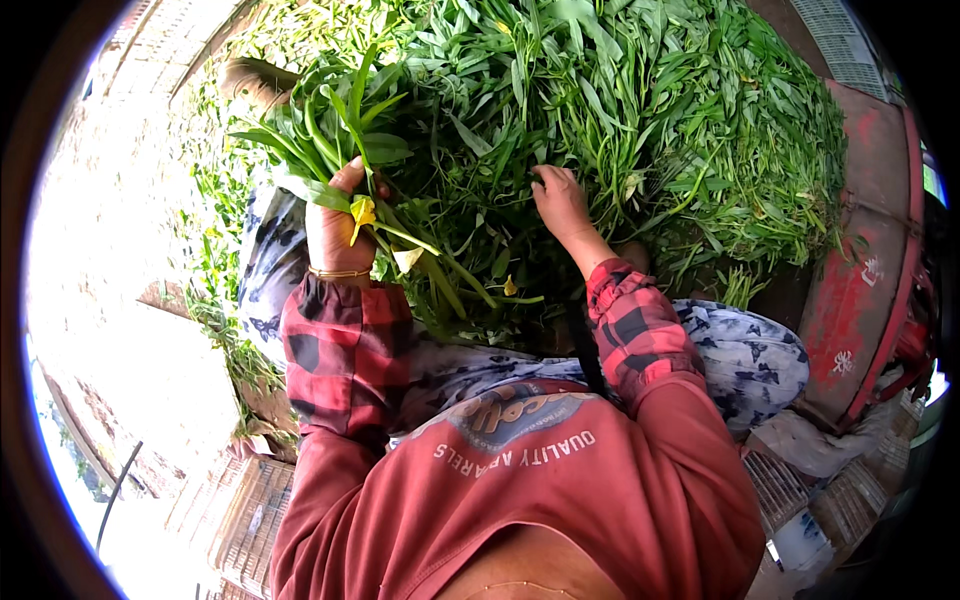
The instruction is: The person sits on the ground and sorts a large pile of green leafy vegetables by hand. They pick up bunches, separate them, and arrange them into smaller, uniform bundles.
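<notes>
My left hand (345, 217) is closed around a bunch of leafy green stems (322, 142) at the left of the pile. The leaves stick out above the fist, and thick cut stems (442, 281) hang out below it towards my lap. A yellow leaf (363, 213) and a pale one (407, 259) cling beside the hand. My right hand (559, 196) rests at the near side of a large heap of long-leaved greens (600, 90), its fingers bent down against the leaves. Whether the fingertips pinch a stem cannot be seen.
A worn red metal body with a rim (847, 300) stands on the right. Plastic crates (255, 517) lie at the lower left, and more crates (776, 487) at the lower right. Loose greens (217, 255) are strewn along the left. A shoe (255, 81) shows at the upper left.
</notes>
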`<action>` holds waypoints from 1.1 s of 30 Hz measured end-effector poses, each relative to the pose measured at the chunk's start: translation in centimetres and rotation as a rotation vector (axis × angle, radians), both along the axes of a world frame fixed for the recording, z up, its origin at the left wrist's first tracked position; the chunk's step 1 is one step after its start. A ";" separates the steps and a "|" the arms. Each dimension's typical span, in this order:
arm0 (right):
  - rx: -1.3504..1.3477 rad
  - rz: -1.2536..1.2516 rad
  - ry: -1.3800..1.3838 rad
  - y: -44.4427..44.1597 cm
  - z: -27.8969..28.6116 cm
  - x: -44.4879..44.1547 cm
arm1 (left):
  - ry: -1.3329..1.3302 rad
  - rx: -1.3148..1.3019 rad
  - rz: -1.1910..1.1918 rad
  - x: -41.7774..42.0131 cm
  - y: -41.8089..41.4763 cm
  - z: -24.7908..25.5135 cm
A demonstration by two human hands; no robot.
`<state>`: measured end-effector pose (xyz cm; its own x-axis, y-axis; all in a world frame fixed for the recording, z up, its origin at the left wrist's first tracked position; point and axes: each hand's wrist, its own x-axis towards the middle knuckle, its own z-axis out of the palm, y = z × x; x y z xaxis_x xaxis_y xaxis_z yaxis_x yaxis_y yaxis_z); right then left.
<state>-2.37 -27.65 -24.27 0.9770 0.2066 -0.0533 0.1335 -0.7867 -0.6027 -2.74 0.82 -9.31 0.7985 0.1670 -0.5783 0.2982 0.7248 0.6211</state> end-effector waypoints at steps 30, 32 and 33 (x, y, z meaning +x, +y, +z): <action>0.783 -0.265 0.286 5.6 6.0 -0.2 | 0.007 0.077 -0.500 -0.5 -9.5 -2.8; 0.573 -0.107 0.088 3.2 4.7 0.8 | 0.118 0.031 -0.514 -0.1 -9.2 -2.3; 0.565 -0.271 -0.029 2.6 5.8 1.8 | 0.162 0.054 -0.511 -0.1 -8.8 -2.7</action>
<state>-0.56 -25.03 -18.46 0.9980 -0.0599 0.0192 -0.0034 -0.3562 -0.9344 -2.82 -7.95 -11.99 0.6868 -0.1868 -0.7024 0.7000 0.4301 0.5701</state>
